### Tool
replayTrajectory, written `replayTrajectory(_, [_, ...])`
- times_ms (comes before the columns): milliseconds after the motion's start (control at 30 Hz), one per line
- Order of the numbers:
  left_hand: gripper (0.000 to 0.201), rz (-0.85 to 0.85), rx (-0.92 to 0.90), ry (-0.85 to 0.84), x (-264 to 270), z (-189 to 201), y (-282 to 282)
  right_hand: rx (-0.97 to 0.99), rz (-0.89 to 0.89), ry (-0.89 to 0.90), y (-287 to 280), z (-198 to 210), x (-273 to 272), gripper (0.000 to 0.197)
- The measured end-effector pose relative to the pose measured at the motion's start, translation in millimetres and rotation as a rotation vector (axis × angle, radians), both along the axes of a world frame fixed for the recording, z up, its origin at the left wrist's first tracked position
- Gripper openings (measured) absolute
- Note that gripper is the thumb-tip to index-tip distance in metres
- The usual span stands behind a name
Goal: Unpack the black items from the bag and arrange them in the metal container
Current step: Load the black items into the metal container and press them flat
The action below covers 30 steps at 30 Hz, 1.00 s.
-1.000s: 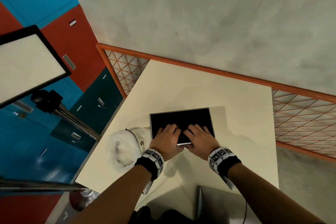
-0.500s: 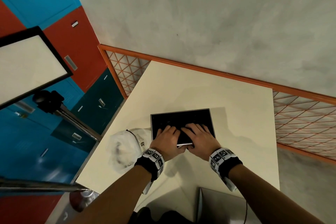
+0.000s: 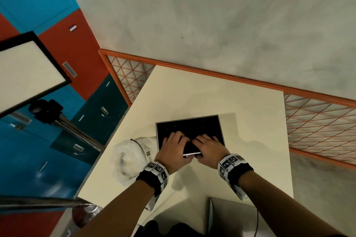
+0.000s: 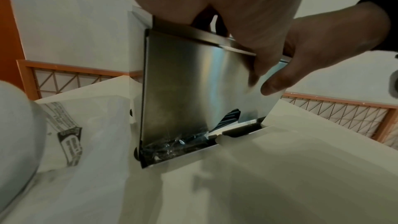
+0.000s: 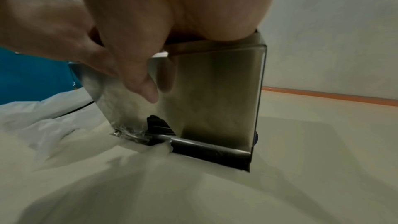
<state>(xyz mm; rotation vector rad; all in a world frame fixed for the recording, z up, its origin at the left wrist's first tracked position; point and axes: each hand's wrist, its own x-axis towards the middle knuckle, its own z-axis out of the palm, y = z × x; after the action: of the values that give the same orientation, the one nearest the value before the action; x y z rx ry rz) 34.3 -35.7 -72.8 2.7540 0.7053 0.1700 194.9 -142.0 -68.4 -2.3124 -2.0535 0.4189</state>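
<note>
Metal container [image 3: 219,121], shiny steel box packed with black items [image 3: 185,127], frame center on counter [image 3: 192,92]; left hand [image 3: 173,150] and right hand [image 3: 210,150] grip its near rim, fingers curled inside.

metal container [image 3: 219,121] on the table [image 3: 192,92], bag [image 3: 129,158] just left of it, both hands [image 3: 173,152] over its near edge, black items [image 3: 185,127] inside
</note>
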Motion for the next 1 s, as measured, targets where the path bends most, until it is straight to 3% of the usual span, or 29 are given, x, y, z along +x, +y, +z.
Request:
replayTrajectory(167, [0.038, -0.023, -0.208, 0.030, -4.3, 3.8, -0.5, 0.102, 0.003, 0.086, -1.0, -3.8, 3.8, 0.057])
replayTrajectory(400, [0.039, 0.037, -0.245, 0.122, -2.8, -0.4, 2.3, 0.214, 0.026, 0.198, -6.1, -0.7, 5.7, 0.051])
replayTrajectory(567, [0.040, 0.049, -0.239, 0.099, -0.3, -1.3, 2.8, 0.255, 0.072, 0.146, -9.6, 5.9, 0.1, 0.043])
replayTrajectory(733, [0.047, 0.044, -0.258, 0.110, 2.4, -1.5, 7.7, 0.131, 0.116, 0.014, -9.9, 0.4, -4.1, 0.033])
replayTrajectory(1000, [0.054, 0.070, -0.247, 0.086, 0.7, -4.7, 5.8, -0.124, 0.065, -0.045, -2.2, 7.5, -1.9, 0.044])
